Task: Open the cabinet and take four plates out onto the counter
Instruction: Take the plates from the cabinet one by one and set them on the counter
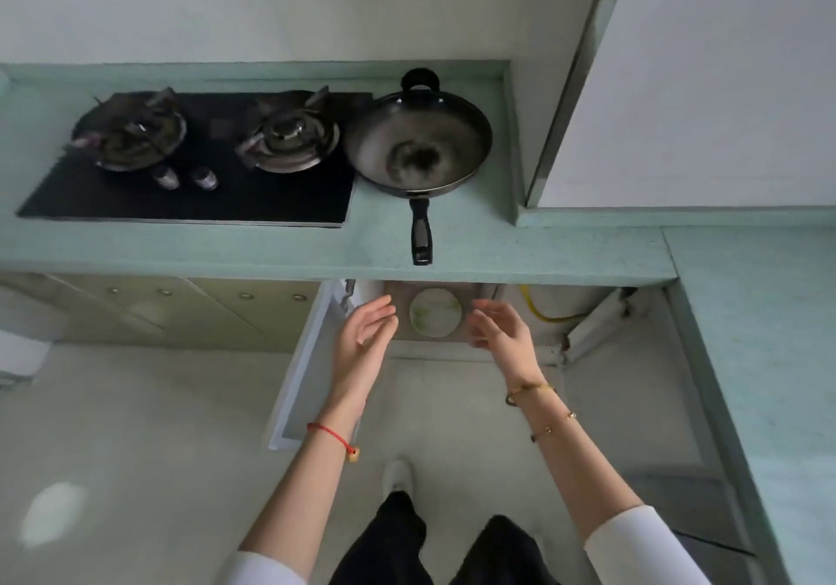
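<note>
Reaching into open under-desk cabinet (452, 335): left hand (366, 326), right hand (500, 329) both spread wide, empty, flanking round pale ceramic plate (435, 313). Likely stiff, slippery, breakable; grip opposite rims.

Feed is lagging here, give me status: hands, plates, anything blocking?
Left hand and right hand open, empty, either side of the plate. Cabinet door open; plate in cabinet, none on counter. Pan handle overhangs the counter edge above.
</note>
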The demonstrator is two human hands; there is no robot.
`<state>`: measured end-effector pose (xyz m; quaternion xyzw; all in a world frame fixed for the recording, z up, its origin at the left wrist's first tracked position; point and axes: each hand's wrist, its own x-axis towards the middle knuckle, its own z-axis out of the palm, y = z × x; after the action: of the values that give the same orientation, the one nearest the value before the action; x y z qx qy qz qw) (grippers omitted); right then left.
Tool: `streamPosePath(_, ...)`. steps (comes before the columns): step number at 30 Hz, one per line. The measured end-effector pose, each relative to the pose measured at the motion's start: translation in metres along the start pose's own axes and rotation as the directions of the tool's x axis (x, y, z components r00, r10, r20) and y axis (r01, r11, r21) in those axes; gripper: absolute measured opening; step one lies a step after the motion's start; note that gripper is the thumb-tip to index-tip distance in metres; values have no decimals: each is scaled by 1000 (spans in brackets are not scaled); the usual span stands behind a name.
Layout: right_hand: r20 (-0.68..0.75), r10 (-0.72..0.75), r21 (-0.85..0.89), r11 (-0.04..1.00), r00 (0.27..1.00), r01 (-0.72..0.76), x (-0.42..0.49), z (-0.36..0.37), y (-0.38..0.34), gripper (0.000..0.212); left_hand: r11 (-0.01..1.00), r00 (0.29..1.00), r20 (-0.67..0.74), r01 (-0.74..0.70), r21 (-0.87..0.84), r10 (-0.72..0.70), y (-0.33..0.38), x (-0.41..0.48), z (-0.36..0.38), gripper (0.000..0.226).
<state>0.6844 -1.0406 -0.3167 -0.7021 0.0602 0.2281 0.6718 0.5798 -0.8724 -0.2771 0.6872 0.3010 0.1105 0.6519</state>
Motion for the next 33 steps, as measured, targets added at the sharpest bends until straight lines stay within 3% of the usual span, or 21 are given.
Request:
streamPosePath(5,-64,56,-25,998,996,-58,27,27,31,13,998,996,69,57,42,-60,-34,47,-20,33)
streamPosePath(13,-134,73,-123,988,988,-90,114,24,116,17,996,996,54,72,46,-74,-135,127,-7,31)
streamPosePath(20,-180,10,-246,968,984,-55,229,23,263,13,992,997,52,46,118,-53,-297,206,26,31)
streamPosePath(25,-175,-22,-356,933,984,-43,324,36,361,22,989,998,20,51,141,-55,-415,277,54,35)
streamPosePath(33,-166,-190,-536,841,968,74,466,43,483,28,977,1000,-7,27,210,-26,-567,406,88,39)
